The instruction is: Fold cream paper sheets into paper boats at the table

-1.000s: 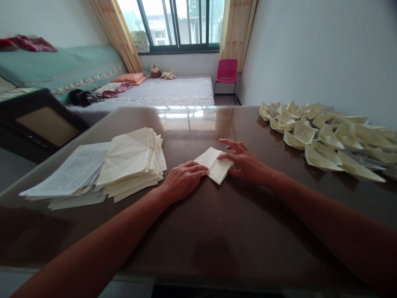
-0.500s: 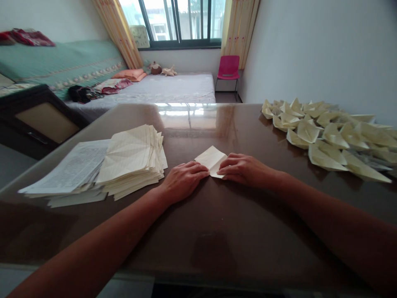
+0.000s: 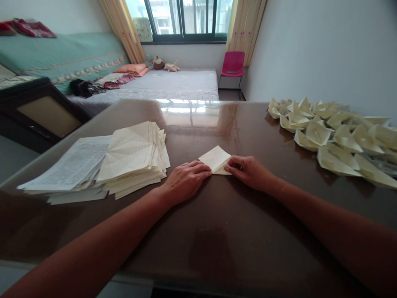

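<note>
A cream sheet of folded paper lies at the middle of the dark glossy table. My left hand rests palm down with its fingers pressing the paper's near left corner. My right hand has its fingers curled and pinches the paper's near right edge. A thick stack of cream lined sheets lies to the left of my left hand, partly over printed white pages.
Several folded paper boats cover the table's right side near the white wall. Beyond the table stand a bed, a pink chair and a window with curtains. A dark cabinet is at the left.
My right hand went from spread over the paper to curled and pinching its near edge, folding the right corner in. The left hand stayed put. The view shifted slightly.
</note>
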Demonstrator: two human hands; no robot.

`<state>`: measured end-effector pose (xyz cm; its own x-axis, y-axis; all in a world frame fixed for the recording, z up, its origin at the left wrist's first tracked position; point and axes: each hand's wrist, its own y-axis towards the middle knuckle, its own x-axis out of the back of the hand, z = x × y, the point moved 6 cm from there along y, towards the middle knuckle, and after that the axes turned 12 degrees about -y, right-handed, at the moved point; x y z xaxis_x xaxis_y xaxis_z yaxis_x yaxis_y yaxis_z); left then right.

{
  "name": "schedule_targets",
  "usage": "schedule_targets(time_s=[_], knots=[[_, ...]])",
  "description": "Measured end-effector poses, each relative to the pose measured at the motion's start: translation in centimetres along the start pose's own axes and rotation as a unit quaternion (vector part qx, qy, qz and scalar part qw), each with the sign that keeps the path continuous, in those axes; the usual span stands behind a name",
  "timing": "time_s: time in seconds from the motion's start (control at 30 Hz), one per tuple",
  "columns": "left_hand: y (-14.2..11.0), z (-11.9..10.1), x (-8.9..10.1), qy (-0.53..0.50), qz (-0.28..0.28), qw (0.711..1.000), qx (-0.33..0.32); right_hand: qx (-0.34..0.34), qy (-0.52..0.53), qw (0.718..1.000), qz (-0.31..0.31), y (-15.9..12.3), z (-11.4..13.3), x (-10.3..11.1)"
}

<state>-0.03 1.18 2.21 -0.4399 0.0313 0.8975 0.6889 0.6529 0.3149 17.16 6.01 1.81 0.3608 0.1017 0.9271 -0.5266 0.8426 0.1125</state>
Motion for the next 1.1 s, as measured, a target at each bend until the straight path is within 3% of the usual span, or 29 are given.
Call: schedule_targets(time_s=[0.3, 0.43, 1.1], knots=[[-0.07, 0.03, -0.17, -0.005, 0.001, 1.0, 0.001, -0.05, -0.083, 0.995, -0.032, 0.25, -0.12, -0.14], [-0.07, -0.04, -0.2, -0.002, 0.005, 1.0, -0.001, -0.048, -0.109, 0.993, -0.018, 0.43, 0.02, -0.33], [0.05, -0.31, -0.1, 0.019, 0.025, 0.999, 0.007, -0.068, -0.122, 0.99, -0.015, 0.7, -0.26, -0.51]])
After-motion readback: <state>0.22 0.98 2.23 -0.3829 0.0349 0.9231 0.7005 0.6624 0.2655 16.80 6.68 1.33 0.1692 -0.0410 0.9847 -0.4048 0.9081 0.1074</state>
